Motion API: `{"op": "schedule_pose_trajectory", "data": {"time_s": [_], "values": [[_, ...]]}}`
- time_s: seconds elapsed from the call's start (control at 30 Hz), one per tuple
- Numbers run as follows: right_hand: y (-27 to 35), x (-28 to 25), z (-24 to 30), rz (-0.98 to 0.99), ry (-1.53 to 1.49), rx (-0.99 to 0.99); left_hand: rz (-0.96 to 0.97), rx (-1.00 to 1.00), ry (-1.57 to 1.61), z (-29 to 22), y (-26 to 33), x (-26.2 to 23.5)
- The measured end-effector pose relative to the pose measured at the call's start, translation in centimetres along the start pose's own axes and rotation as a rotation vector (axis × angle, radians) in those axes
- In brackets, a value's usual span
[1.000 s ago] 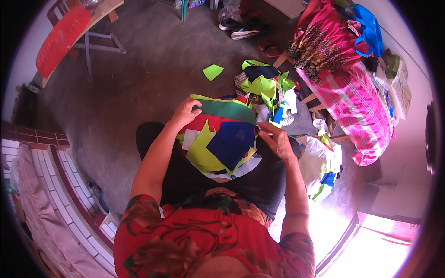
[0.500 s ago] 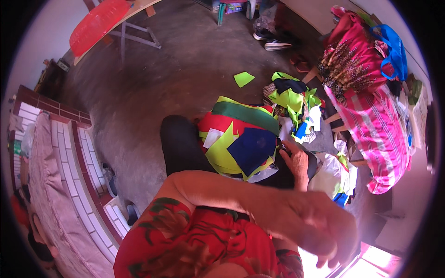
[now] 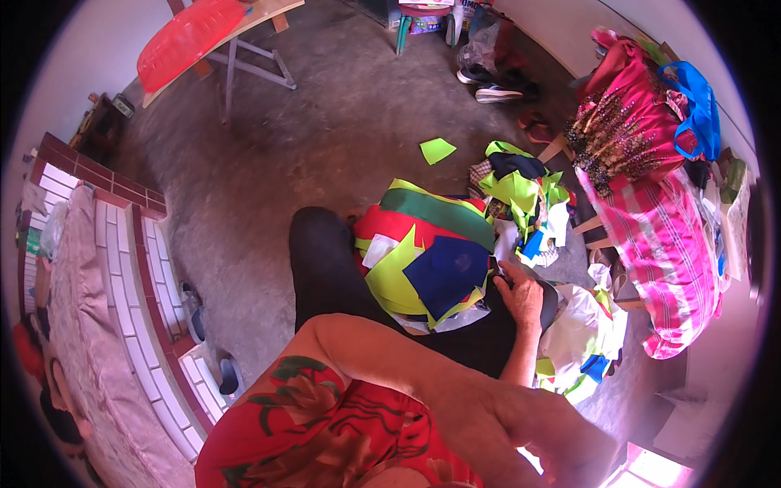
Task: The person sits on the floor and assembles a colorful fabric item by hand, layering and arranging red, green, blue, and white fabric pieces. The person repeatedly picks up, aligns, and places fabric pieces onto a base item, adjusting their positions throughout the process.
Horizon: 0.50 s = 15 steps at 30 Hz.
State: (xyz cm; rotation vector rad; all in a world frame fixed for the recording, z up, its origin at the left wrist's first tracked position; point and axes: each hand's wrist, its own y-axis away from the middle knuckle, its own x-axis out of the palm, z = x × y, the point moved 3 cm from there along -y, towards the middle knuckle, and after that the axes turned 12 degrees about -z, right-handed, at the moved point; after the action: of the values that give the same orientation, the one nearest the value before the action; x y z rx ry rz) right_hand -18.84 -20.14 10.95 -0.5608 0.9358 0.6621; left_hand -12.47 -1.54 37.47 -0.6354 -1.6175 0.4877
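Note:
My left forearm crosses in front of my red floral top, and my left hand is low at the right, with its fingers hidden. My right hand rests over my right thigh, fingers bent around something small and dark that I cannot make out. Across my lap, in dark trousers, lies a pile of cloth pieces: a navy piece on top, a lime-green piece under it, a dark green strip and red cloth behind. A small white piece lies at the pile's left.
A heap of lime, navy and white scraps lies beyond my right hand, and a white bag with scraps beside my thigh. One lime scrap is on the floor. Pink checked cloth drapes at the right; a red basin sits on a table.
My left hand has moved lower and its fingers have turned out of sight. My right hand stays over the thigh. The whole view has shifted slightly.

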Motion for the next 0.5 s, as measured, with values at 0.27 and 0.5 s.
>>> {"op": "schedule_pose_trajectory", "data": {"time_s": [0.27, 0.5], "values": [[-0.1, 0.0, 0.1, 0.017, -0.006, 0.015, -0.020, -0.124, -0.197, -1.4, 0.4, 0.5], [0.0, 0.2, 0.0, -0.004, 0.011, -0.021, 0.031, 0.020, -0.006, 0.1, 0.4, 0.5]]}}
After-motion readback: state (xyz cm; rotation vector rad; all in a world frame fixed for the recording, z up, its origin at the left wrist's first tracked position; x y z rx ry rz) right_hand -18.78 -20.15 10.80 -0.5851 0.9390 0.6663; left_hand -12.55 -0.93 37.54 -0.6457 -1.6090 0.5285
